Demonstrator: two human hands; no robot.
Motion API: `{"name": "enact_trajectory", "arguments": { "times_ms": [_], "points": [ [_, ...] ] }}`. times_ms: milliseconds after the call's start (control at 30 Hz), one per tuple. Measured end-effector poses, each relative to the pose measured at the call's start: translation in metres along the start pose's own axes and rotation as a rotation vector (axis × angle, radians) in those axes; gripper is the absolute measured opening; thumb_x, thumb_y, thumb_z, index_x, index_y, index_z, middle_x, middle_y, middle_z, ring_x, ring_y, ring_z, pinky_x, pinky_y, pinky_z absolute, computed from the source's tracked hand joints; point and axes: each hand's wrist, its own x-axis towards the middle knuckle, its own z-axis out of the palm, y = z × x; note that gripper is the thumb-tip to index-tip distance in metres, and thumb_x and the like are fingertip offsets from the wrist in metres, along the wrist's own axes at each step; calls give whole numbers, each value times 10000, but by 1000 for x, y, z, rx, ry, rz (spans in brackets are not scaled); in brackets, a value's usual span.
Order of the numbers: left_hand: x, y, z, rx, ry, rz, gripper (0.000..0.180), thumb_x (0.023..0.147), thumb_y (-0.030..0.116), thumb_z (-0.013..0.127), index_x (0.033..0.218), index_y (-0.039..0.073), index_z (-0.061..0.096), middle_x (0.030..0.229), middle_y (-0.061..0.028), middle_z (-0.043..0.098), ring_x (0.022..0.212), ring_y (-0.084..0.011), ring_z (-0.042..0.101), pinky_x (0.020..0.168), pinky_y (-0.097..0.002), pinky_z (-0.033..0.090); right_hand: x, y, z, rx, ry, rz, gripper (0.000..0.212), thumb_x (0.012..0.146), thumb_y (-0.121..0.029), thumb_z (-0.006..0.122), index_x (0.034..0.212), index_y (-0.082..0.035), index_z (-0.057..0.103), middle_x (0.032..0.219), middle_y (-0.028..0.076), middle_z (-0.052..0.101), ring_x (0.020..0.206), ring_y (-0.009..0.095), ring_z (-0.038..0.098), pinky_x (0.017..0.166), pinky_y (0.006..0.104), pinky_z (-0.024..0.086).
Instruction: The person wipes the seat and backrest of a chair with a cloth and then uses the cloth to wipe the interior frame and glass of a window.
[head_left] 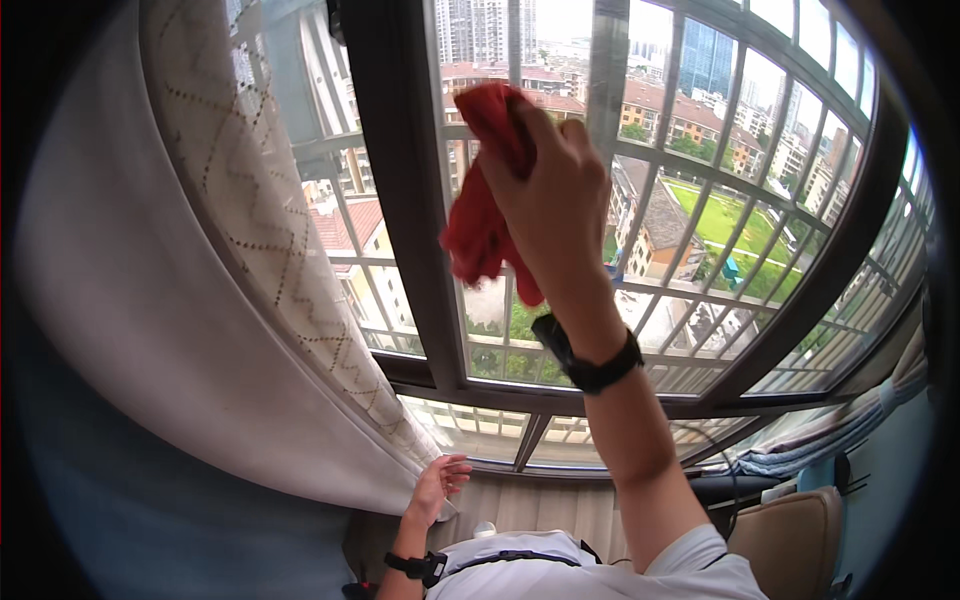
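My right hand (555, 190) is raised in front of the window pane and grips a bunched red cloth (478, 215). Part of the cloth hangs loose below the fingers, slightly blurred. Whether it presses on the glass I cannot tell. Behind it stands the large window (660, 245), with dark frame bars and a metal grille beyond the glass. Low down, beside the curtain's lower edge, my left hand (435, 490) holds nothing, its fingers loosely spread. Each wrist wears a black band.
A sheer patterned curtain (270, 230) and a heavier pale curtain (130, 270) hang at the left. At the lower right are a tan chair back (785, 545) and a gathered blue-grey curtain (800, 455). Wood-look floor (560, 507) lies below the window.
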Motion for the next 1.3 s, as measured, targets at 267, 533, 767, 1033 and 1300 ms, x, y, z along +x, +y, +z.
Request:
{"name": "enact_trajectory", "arguments": {
  "times_ms": [267,533,767,1033,1300],
  "points": [
    [12,-1,-7,43,42,-37,441,987,380,353,1200,93,612,1061,-40,683,875,-113,622,764,-261,457,-242,50,39,55,-412,87,505,647,-210,828,1085,-137,588,916,121,518,717,311,608,576,409,502],
    [28,0,29,167,-52,-52,429,997,345,344,1211,88,612,1056,-46,686,900,-119,626,762,-267,469,-284,82,16,95,-461,19,414,638,-176,822,1009,-126,643,861,86,530,662,268,610,574,373,514],
    [37,-8,52,172,-119,-95,451,988,388,363,1231,104,615,1049,-35,692,918,-126,636,787,-263,463,-30,42,-9,133,-69,-180,316,760,-242,774,995,-112,606,886,86,545,655,250,623,538,371,509],
    [43,-7,83,228,-114,-73,449,988,400,363,1211,103,616,1065,-43,686,933,-131,631,800,-270,463,-20,72,-60,-28,-18,-43,470,767,-278,766,1169,-111,586,935,113,538,668,276,630,576,391,536],
    [42,-21,123,273,-168,-69,447,982,408,361,1204,123,624,1038,-30,696,919,-126,624,803,-282,445,-271,163,-83,29,-428,-9,338,732,-233,777,1032,-156,640,854,61,559,713,242,632,610,363,531]
  ]
}}
